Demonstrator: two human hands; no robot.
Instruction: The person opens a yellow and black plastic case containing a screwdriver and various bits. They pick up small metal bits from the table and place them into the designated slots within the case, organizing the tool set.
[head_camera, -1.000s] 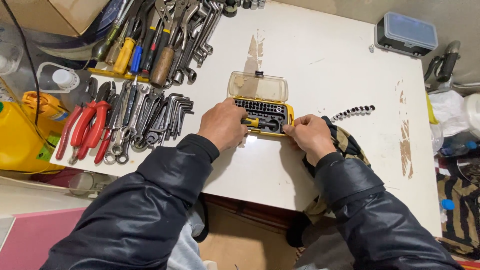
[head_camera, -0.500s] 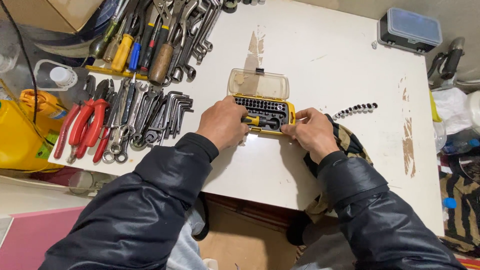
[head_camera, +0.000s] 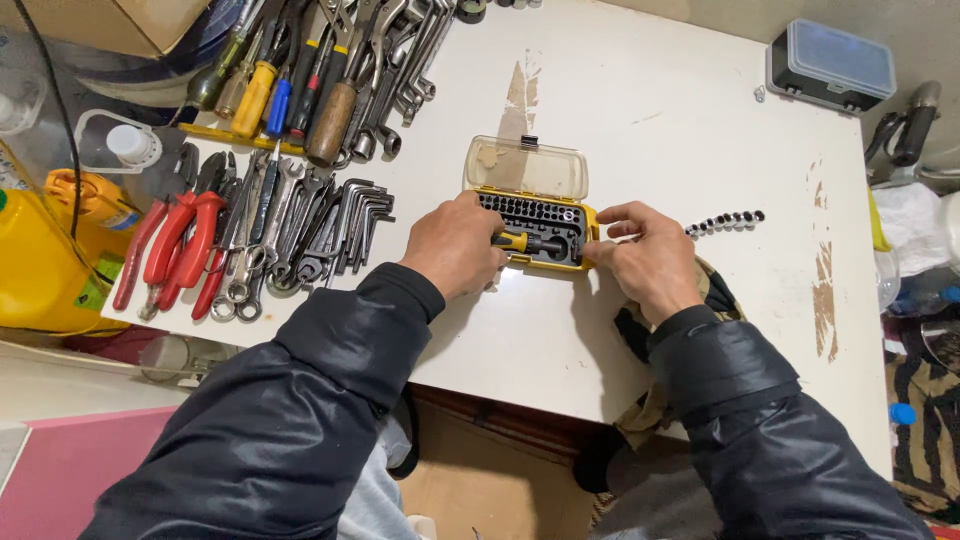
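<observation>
The driver (head_camera: 528, 241) — yellow and black handle — lies in the front slot of the open yellow case (head_camera: 588, 222), its long axis running left to right along the case, handle end toward the left hand (head_camera: 455, 245). That hand is the nearer one: its fingertips curl closed on the handle end, though how firm the grip is cannot be told, while the right hand (head_camera: 645, 258) pinches the case's right end, thumb and fingers closed on the edge. The case sits mid-worktop (head_camera: 640, 110), clear lid (head_camera: 525, 168) tipped back, wrenches (head_camera: 300, 225) to the left — a row of sockets (head_camera: 722, 221) just right.
</observation>
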